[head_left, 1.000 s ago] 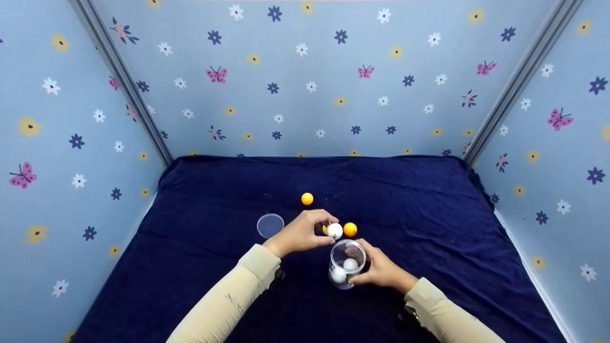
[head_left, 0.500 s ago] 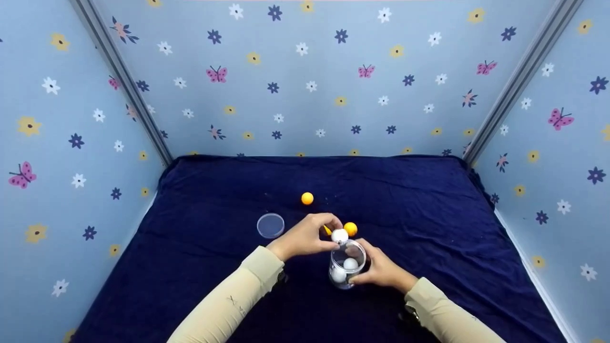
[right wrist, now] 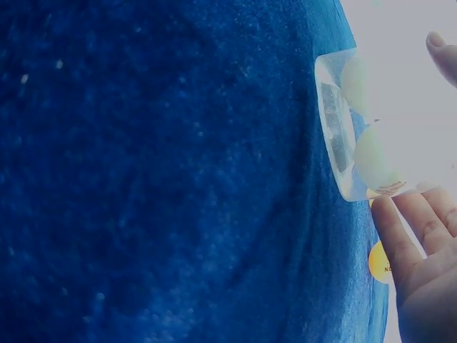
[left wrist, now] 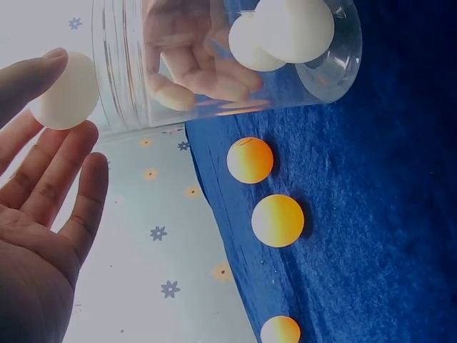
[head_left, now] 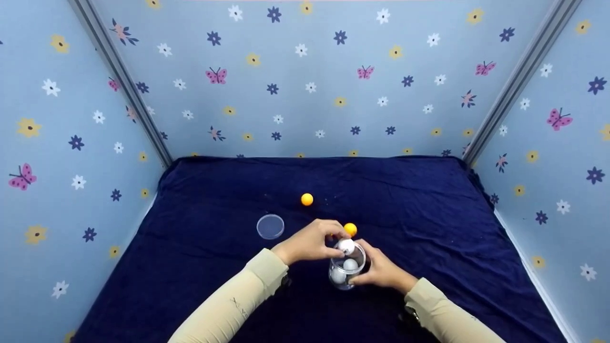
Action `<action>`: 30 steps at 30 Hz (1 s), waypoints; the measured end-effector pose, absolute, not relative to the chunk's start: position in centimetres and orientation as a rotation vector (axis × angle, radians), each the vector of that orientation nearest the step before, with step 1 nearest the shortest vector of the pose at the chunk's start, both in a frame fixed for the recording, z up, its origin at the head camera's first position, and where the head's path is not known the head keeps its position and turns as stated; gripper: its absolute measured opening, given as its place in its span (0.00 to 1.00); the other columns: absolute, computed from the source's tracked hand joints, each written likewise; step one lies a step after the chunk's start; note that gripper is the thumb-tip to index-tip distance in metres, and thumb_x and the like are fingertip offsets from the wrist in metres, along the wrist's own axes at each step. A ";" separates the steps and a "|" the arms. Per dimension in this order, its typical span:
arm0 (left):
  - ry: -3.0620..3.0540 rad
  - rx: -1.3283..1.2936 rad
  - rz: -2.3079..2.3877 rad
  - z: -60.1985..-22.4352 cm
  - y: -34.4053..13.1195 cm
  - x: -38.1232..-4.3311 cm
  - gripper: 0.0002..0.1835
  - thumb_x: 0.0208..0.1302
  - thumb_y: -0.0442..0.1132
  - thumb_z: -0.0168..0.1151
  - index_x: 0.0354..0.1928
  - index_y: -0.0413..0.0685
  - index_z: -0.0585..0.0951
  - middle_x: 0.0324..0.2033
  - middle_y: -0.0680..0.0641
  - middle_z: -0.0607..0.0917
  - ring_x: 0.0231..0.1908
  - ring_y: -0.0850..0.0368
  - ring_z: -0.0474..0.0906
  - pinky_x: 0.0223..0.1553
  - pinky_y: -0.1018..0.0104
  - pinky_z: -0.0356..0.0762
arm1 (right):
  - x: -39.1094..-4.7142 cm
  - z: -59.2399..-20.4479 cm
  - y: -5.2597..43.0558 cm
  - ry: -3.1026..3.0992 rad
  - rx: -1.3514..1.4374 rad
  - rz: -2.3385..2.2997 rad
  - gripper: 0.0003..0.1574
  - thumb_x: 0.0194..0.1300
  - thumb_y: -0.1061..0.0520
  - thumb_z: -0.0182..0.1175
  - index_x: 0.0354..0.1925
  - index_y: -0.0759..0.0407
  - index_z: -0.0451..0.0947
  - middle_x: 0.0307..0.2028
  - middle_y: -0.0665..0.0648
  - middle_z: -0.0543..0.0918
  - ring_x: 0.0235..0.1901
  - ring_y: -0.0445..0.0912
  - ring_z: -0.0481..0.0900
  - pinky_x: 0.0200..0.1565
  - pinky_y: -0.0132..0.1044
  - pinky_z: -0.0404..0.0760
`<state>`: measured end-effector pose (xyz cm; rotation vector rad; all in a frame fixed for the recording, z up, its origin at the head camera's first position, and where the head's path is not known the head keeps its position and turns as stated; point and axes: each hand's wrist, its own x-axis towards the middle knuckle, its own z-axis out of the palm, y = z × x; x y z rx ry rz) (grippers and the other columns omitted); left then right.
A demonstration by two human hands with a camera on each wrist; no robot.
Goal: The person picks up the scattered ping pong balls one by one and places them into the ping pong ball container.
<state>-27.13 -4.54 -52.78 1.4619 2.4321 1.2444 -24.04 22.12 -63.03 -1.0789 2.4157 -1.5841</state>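
Observation:
My left hand (head_left: pixel 312 240) pinches a white ping-pong ball (left wrist: pixel 70 93) between thumb and fingers, right at the mouth of a clear plastic jar (head_left: pixel 335 281). Around the jar's side curls my right hand (head_left: pixel 386 271), keeping it upright on the cloth. Two white balls (left wrist: pixel 303 28) lie at the bottom of the jar. Just beyond the jar is an orange ball (head_left: pixel 350 229). A second orange ball (left wrist: pixel 278 221) shows whole in the left wrist view but is mostly hidden behind my left hand in the head view.
Farther back lies another orange ball (head_left: pixel 307 199). A clear round lid (head_left: pixel 270 226) rests flat to the left of my left hand. Dark blue cloth (head_left: pixel 419 205) covers the table, and patterned walls (head_left: pixel 305 71) enclose the back and sides.
My left hand has carried the white ball right and toward me, from beside the orange balls to the jar's mouth. The right hand and jar have stayed in place.

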 end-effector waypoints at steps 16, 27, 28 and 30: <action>2.468 1.531 0.973 -53.1 -4.3 -26.9 0.16 0.61 0.38 0.81 0.50 0.45 0.92 0.46 0.49 0.94 0.44 0.51 0.87 0.52 0.66 0.81 | -23.9 -63.3 22.2 2.404 -1.068 -1.584 0.51 0.47 0.56 0.89 0.66 0.56 0.74 0.56 0.57 0.88 0.54 0.39 0.85 0.60 0.33 0.82; 2.468 1.536 0.892 -53.0 -4.2 -26.9 0.18 0.61 0.39 0.81 0.53 0.46 0.92 0.49 0.49 0.93 0.47 0.55 0.87 0.54 0.69 0.83 | -24.0 -63.3 22.2 2.395 -1.060 -1.591 0.52 0.47 0.57 0.89 0.67 0.56 0.74 0.56 0.57 0.88 0.54 0.39 0.85 0.61 0.31 0.82; 2.468 1.536 0.890 -53.0 -4.2 -26.9 0.18 0.61 0.39 0.80 0.53 0.46 0.92 0.49 0.49 0.93 0.47 0.55 0.87 0.54 0.69 0.83 | -24.1 -63.3 22.2 2.397 -1.058 -1.590 0.52 0.47 0.56 0.89 0.67 0.56 0.74 0.56 0.56 0.88 0.54 0.39 0.85 0.61 0.31 0.82; 2.469 1.539 0.889 -53.0 -4.2 -26.9 0.18 0.61 0.39 0.81 0.53 0.46 0.92 0.49 0.49 0.93 0.47 0.54 0.87 0.54 0.68 0.83 | -24.1 -63.2 22.2 2.396 -1.055 -1.593 0.52 0.47 0.56 0.89 0.67 0.56 0.74 0.56 0.56 0.88 0.54 0.39 0.85 0.61 0.31 0.82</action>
